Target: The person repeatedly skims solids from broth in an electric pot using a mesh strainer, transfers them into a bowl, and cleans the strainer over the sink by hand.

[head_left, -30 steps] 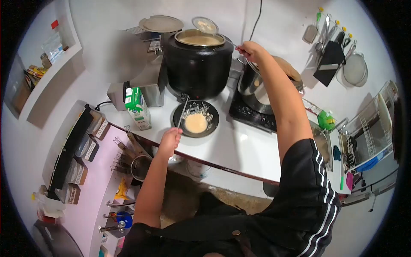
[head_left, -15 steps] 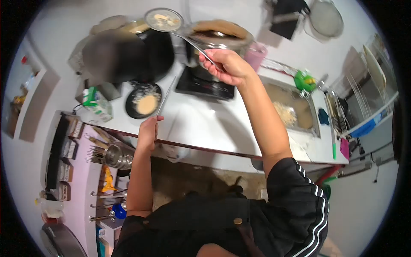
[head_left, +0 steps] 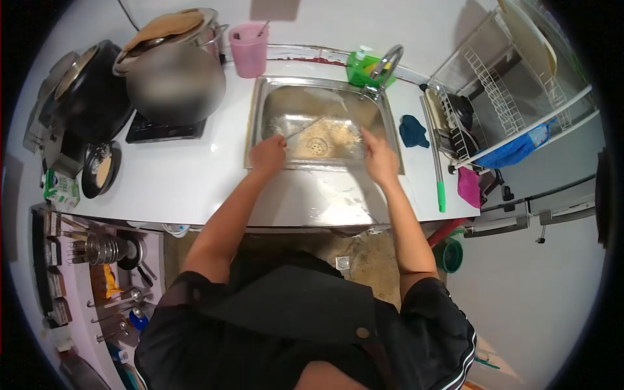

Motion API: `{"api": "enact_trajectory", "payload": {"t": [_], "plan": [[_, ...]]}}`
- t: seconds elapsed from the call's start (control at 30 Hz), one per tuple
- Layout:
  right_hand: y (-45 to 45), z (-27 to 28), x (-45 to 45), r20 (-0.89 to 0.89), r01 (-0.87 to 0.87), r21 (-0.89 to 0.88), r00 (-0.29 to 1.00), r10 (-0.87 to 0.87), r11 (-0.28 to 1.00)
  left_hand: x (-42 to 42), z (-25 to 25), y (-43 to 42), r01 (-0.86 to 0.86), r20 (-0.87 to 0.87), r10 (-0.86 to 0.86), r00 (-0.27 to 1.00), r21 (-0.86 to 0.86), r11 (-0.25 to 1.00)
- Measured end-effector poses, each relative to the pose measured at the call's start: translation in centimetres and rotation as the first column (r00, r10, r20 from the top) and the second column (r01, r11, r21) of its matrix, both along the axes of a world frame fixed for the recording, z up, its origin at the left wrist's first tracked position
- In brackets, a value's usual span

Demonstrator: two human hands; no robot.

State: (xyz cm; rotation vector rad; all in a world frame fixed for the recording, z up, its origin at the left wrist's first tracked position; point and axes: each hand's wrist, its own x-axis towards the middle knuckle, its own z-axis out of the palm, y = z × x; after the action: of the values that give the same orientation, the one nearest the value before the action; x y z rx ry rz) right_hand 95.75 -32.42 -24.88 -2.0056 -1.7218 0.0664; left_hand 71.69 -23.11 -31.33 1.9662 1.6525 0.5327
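Note:
Over the left front of the metal sink [head_left: 260, 117], my left hand [head_left: 268, 155] is closed on a thin metal rod-like utensil [head_left: 304, 128] that points up and right across the basin. My right hand [head_left: 381, 158] is over the sink's right side, its fingers closed. Half a second ago it held a round skimmer; now only a faint blurred streak shows at its fingertips, so the skimmer's head is hard to make out. Pale food bits [head_left: 338, 135] lie in the basin around the drain [head_left: 317, 148].
Left are a small black pan [head_left: 91, 185] with a pale disc, a milk carton [head_left: 62, 188], a cooktop [head_left: 146, 132] and a large pot [head_left: 207, 23]. A pink cup [head_left: 248, 52], faucet [head_left: 390, 58], dark cloth [head_left: 413, 131] and dish rack [head_left: 494, 91] surround the sink.
Both hands and the view have swung right, from the pots and cooktop to the sink. My right hand has come down from its raised position with the skimmer.

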Motion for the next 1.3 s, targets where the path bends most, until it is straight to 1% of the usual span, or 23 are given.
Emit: {"api": "enact_trajectory", "payload": {"t": [0.07,0.1,0.2,0.27,0.3,0.4,0.43,0.47,0.5,0.57,0.7,0.77,0.8,0.87,0.9,0.93,0.97,1.1,1.13,1.17,1.23,1.27,1.3], "plan": [[-0.3,-2.8,1.0,0.195,0.134,-0.156,0.975,-0.102,0.979,2.1,-1.8,1.2,0.003,-0.078,0.002,0.997,0.063,0.998],[-0.6,-3.5,1.5,0.196,0.144,-0.164,0.974,-0.111,0.976,2.9,-2.7,1.5,0.013,-0.078,-0.008,0.997,0.056,0.998],[-1.0,-3.3,1.8,0.144,0.224,-0.136,0.968,-0.205,0.965,4.7,-4.0,2.4,0.026,-0.137,-0.017,0.99,0.066,0.997],[-1.0,-0.7,1.3,0.036,0.294,-0.064,0.956,-0.292,0.954,5.3,-4.8,3.1,0.02,-0.173,0.0,0.985,0.115,0.993],[-0.9,-0.2,1.3,0.036,0.298,-0.066,0.955,-0.296,0.952,5.4,-5.2,3.5,0.024,-0.174,-0.004,0.985,0.113,0.993],[-0.7,-0.6,1.2,0.002,0.306,0.054,0.952,-0.307,0.95,5.3,-6.0,4.2,-0.004,-0.191,0.031,0.981,0.137,0.991],[-0.7,-2.1,1.1,0.123,0.236,-0.134,0.968,-0.22,0.962,5.3,-5.6,4.2,0.004,-0.214,0.02,0.977,0.114,0.993],[-0.8,-3.1,1.0,0.223,0.178,-0.325,0.969,-0.108,0.929,5.4,-5.6,4.2,0.012,-0.236,0.01,0.972,0.09,0.996],[-1.3,-4.0,1.2,0.221,0.183,-0.33,0.969,-0.113,0.926,5.3,-5.8,3.9,0.018,-0.238,0.003,0.971,0.086,0.996],[-0.8,-3.8,2.0,0.19,0.213,-0.285,0.968,-0.162,0.935,5.3,-5.6,4.4,0.083,-0.337,-0.051,0.94,0.08,0.993],[-0.5,-1.2,2.5,0.172,0.204,-0.222,0.971,-0.167,0.954,5.3,-4.7,4.0,0.083,-0.289,-0.065,0.955,0.053,0.995],[-0.4,0.5,1.9,0.106,0.34,-0.107,0.938,-0.33,0.934,5.4,-4.5,4.1,0.078,-0.307,-0.072,0.949,0.007,0.997],[-0.3,0.3,1.8,0.108,0.336,-0.11,0.94,-0.324,0.936,5.5,-4.5,4.1,0.073,-0.306,-0.068,0.949,0.003,0.997],[-0.1,-0.8,1.4,-0.026,0.409,0.006,0.912,-0.409,0.912,5.4,-5.0,4.2,0.058,-0.287,-0.05,0.957,0.022,0.998],[0.1,-2.0,1.5,-0.025,0.406,0.001,0.914,-0.406,0.914,5.5,-5.2,4.3,0.055,-0.288,-0.048,0.956,0.017,0.998],[0.0,-2.9,1.2,0.054,0.317,-0.186,0.948,-0.312,0.93,5.5,-5.4,4.4,0.084,-0.327,-0.073,0.942,0.02,0.996],[-0.2,-3.7,0.9,0.109,0.232,-0.372,0.972,-0.206,0.899,5.4,-5.7,4.4,0.119,-0.369,-0.103,0.924,0.022,0.993],[0.2,-0.7,2.4,0.087,0.314,-0.347,0.949,-0.303,0.883,5.1,-5.6,4.2,0.102,-0.299,-0.089,0.95,0.027,0.994],[0.1,-0.2,2.4,0.076,0.348,-0.263,0.937,-0.34,0.9,5.2,-5.5,4.3,0.086,-0.278,-0.073,0.958,0.035,0.996],[-0.1,0.0,2.1,0.076,0.347,-0.268,0.938,-0.34,0.899,5.3,-5.4,4.4,0.071,-0.256,-0.057,0.965,0.047,0.996],[-0.3,0.2,1.6,-0.089,0.411,-0.006,0.908,-0.41,0.912,5.2,-5.1,4.2,0.063,-0.243,-0.048,0.969,0.056,0.996],[-0.1,-1.2,1.3,-0.085,0.42,0.07,0.906,-0.414,0.905,5.2,-5.1,4.2,0.054,-0.228,-0.037,0.973,0.069,0.996],[-0.1,-2.7,1.5,-0.083,0.418,0.07,0.907,-0.412,0.906,5.3,-5.1,4.1,0.052,-0.226,-0.035,0.974,0.068,0.996]]}}
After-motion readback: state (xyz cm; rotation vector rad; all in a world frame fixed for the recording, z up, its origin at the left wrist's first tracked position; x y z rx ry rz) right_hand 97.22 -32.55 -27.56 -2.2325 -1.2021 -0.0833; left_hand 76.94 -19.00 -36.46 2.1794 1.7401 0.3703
